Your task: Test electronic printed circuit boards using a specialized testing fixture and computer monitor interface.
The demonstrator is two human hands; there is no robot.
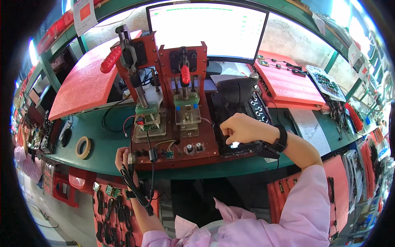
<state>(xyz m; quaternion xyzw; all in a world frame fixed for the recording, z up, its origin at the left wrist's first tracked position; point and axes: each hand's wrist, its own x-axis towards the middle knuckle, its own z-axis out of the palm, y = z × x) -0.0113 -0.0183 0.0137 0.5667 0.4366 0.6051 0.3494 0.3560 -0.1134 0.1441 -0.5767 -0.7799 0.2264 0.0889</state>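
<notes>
My left hand [122, 158] is closed at the front left corner of a dark red test fixture [201, 153], its fingers around a small grey cable plug [131, 158]. From there a coiled black cable [138, 189] hangs over my left wrist. A black cylinder on the cable [152, 154] lies against the fixture's front edge. My right hand [248, 128] is curled, fingertips down, over a black device [242, 150] with a small lit screen [235, 145]. Nothing shows in its fingers. A green circuit board [149, 122] sits under the left clamp [131, 57], whose handle is red.
A second clamp [184, 74] stands mid-fixture. Behind is a bright monitor [205, 31]. A tape roll [83, 147] lies on the green table at left; a paper sheet [310, 129] is at right. Pink foam boards [84, 82] flank the fixture. Another person's pink sleeve [31, 166] shows far left.
</notes>
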